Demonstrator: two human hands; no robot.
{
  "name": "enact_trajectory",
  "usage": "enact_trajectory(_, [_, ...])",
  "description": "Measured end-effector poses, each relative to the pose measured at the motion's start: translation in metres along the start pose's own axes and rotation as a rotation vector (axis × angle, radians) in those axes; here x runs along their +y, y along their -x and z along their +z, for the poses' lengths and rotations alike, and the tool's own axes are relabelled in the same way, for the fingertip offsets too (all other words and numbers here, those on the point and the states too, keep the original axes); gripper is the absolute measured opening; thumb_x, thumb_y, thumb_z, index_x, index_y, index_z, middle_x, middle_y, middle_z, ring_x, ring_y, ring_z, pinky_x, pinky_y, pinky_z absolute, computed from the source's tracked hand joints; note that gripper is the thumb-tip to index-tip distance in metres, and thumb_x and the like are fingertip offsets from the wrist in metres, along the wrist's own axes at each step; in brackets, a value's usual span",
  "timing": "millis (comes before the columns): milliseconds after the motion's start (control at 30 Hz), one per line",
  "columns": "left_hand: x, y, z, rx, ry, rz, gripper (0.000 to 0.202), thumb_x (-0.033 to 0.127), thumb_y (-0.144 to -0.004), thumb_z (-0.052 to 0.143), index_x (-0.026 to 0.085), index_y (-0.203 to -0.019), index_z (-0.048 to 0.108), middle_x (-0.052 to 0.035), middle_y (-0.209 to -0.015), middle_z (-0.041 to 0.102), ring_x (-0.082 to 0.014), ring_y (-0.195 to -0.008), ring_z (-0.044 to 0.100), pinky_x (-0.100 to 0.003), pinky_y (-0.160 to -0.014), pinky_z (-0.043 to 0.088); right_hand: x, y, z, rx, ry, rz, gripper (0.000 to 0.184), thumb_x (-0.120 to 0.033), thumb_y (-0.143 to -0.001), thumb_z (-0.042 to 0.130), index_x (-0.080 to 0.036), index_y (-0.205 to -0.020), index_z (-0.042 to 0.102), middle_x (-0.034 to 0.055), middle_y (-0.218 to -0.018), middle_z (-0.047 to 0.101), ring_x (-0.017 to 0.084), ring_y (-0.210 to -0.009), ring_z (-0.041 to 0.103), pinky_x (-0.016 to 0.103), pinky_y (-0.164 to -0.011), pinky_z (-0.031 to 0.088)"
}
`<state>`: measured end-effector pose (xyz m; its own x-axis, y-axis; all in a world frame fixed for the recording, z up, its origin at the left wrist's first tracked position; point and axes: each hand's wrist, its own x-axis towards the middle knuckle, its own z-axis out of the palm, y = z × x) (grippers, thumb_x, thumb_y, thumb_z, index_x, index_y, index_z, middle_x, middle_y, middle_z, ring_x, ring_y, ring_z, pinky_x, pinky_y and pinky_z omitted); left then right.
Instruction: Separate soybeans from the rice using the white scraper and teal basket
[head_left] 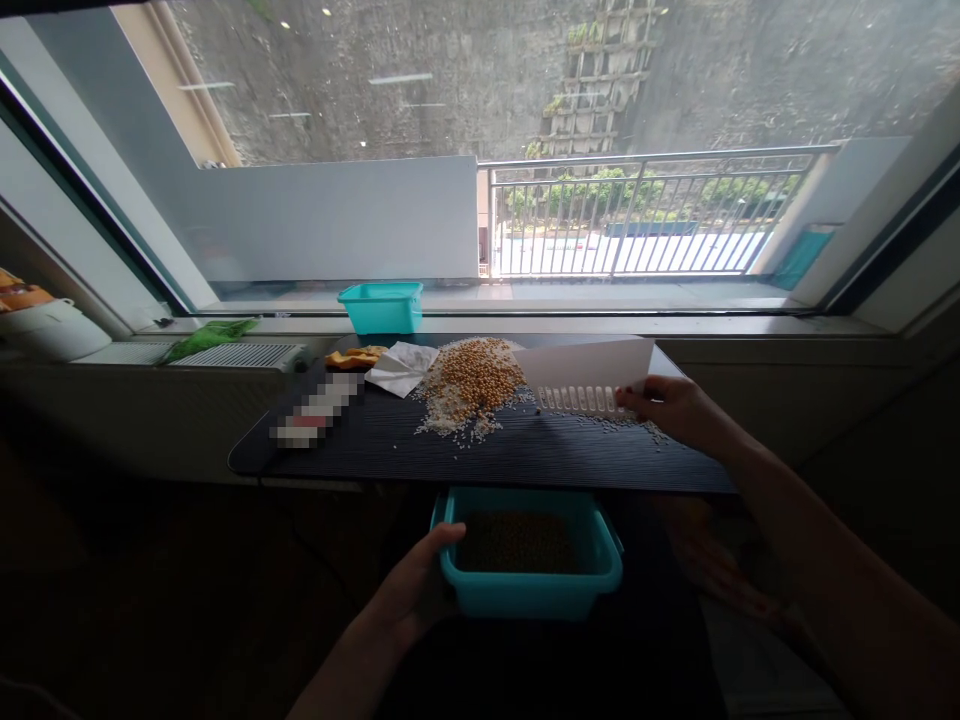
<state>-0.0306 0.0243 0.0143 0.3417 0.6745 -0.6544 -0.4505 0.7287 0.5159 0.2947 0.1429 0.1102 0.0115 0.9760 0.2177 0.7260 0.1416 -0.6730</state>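
My left hand (420, 580) grips the left rim of a teal plastic bin (536, 595), thumb over the edge. The bin sits below the table's front edge, and small dark grains (517, 540) cover its bottom. In my right hand (664, 405), fingers pinch the right end of a white sheet (589, 365) with a row of slots along its lower edge. The sheet stands tilted at the table's right side. Small pale and dark grains (622, 425) lie along its lower edge. Left of it is a heap of yellow kernels (480, 372) mixed with white grains (450, 412).
A dark table (375, 455) stands against the window sill. On it are a crumpled white tissue (403, 368), a yellow-orange item (356, 357) and a blurred-out object (315, 410). A second teal bin (384, 308) stands behind. A radiator (247, 357) with green cloth is at left.
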Motion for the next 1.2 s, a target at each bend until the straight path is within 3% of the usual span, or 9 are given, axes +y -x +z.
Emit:
enact_trajectory(300, [0.002,0.004,0.003,-0.015,0.009,-0.014,0.047,0.036,-0.073,0.059,0.012,-0.114,0.051,-0.0087,-0.091,0.066,-0.0247,-0.088,0.061,-0.033,-0.075,0.048,-0.007,0.002,0.012,0.044,-0.067,-0.003,0.037,-0.054,-0.064,0.060,-0.017,-0.067,0.062,0.0023,-0.055,0.060,0.013,-0.050,0.053,0.024,-0.048,0.040])
enact_trajectory(600, [0.002,0.001,0.000,-0.055,0.016,0.000,0.049,0.036,-0.074,0.059,0.012,-0.116,0.050,-0.0086,-0.093,0.065,-0.0242,-0.089,0.061,-0.032,-0.075,0.048,-0.007,0.015,0.008,-0.035,-0.214,0.054,0.040,-0.056,-0.058,0.064,-0.017,-0.067,0.064,0.0018,-0.057,0.060,0.012,-0.050,0.052,0.023,-0.049,0.042])
enact_trajectory(767, [0.002,0.004,-0.002,-0.026,0.011,0.007,0.051,0.037,-0.073,0.059,0.013,-0.117,0.049,-0.0079,-0.094,0.065,-0.0237,-0.089,0.061,-0.032,-0.074,0.048,-0.005,0.025,0.029,-0.042,-0.326,0.061,0.041,-0.054,-0.057,0.067,-0.016,-0.071,0.065,0.0018,-0.057,0.061,0.012,-0.048,0.051,0.025,-0.049,0.044])
enact_trajectory(967, [0.002,0.010,-0.011,0.049,0.027,0.007,0.051,0.037,-0.074,0.058,0.012,-0.118,0.049,-0.0088,-0.096,0.065,-0.0237,-0.089,0.061,-0.032,-0.073,0.048,-0.008,0.060,0.048,-0.198,-0.400,0.055,0.038,-0.051,-0.061,0.067,-0.015,-0.071,0.067,0.0038,-0.062,0.064,0.013,-0.052,0.053,0.025,-0.050,0.045])
enact_trajectory(1200, [0.001,0.021,-0.025,0.072,0.085,0.042,0.056,0.036,-0.074,0.060,0.012,-0.122,0.044,-0.0105,-0.099,0.065,-0.0250,-0.091,0.061,-0.033,-0.074,0.047,-0.015,0.066,0.060,0.001,-0.420,0.041,0.037,-0.051,-0.062,0.065,-0.016,-0.073,0.067,0.0042,-0.062,0.064,0.014,-0.051,0.054,0.025,-0.048,0.044])
